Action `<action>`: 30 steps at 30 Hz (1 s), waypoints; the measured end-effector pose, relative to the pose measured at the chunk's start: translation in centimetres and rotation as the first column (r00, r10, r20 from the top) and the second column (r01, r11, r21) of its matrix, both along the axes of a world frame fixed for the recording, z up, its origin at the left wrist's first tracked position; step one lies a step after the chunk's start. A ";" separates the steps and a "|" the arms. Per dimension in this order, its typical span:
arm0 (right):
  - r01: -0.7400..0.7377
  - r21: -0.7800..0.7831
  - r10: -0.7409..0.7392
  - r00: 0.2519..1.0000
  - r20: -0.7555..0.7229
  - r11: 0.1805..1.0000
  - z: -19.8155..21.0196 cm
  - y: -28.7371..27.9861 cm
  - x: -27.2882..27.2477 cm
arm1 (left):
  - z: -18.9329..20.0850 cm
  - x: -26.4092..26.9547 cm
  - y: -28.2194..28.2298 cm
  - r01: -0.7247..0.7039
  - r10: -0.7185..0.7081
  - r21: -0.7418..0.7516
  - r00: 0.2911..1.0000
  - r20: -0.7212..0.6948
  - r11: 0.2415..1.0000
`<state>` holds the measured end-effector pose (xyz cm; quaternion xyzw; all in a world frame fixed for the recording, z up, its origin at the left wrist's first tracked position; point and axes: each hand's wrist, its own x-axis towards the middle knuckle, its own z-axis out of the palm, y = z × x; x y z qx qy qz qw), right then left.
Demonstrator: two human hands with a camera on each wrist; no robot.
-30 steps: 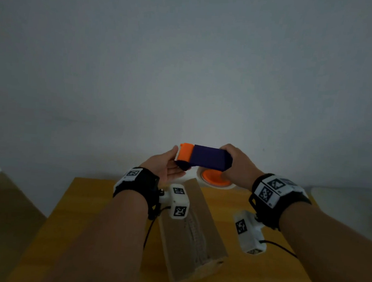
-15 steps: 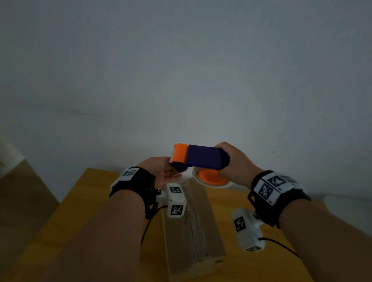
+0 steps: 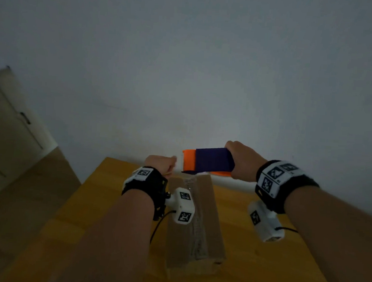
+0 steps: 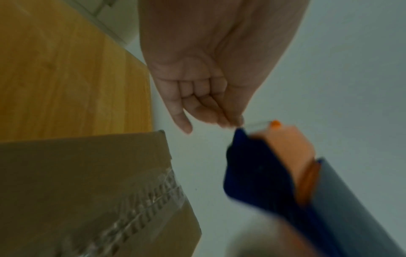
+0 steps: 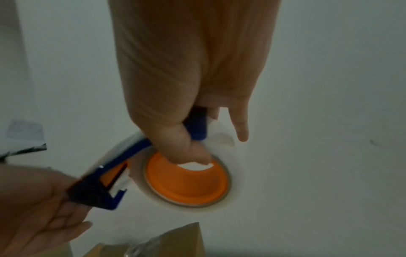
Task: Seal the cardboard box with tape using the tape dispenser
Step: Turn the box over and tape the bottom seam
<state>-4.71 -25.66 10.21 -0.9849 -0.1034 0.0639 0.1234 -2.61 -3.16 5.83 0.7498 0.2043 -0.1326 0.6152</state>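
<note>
My right hand (image 3: pixel 242 161) grips the handle of the blue and orange tape dispenser (image 3: pixel 211 161) and holds it in the air over the far end of the cardboard box (image 3: pixel 198 227). The clear tape roll sits on its orange hub (image 5: pixel 186 179). My left hand (image 3: pixel 170 164) is at the dispenser's front end, where its thumb and fingertips (image 4: pixel 236 121) pinch the clear tape end. The long box lies on the yellow wooden table (image 3: pixel 110 201), and crinkled clear tape (image 4: pixel 145 205) runs along its top seam.
A pale wall stands right behind the table's far edge. A cabinet with dark handles (image 3: pixel 7 137) is at the left, beyond the brown floor. A white ledge (image 3: pixel 234 185) runs along the wall behind the box.
My left hand has turned from cupping under the dispenser's front, palm up, to pinching at its tip. The dispenser has shifted slightly right, and the head view has swung left.
</note>
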 end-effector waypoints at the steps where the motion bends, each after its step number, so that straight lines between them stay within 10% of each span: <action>1: 0.002 -0.026 -0.002 1.000 -0.005 1.000 0.2 -0.7 0.1 | -0.2 -0.3 0.5 -0.003 0.003 0.049 1.000 -0.008 0.999; 16: 0.096 -0.310 -0.124 0.989 -0.074 0.946 -2.6 -2.3 4.1 | -3.8 1.2 1.1 0.239 -0.166 0.254 0.946 -0.279 0.937; 30: 0.109 -0.334 -0.153 0.982 -0.109 0.936 -4.0 -2.1 4.9 | -5.7 2.4 0.7 0.198 -0.144 0.232 0.962 -0.231 0.952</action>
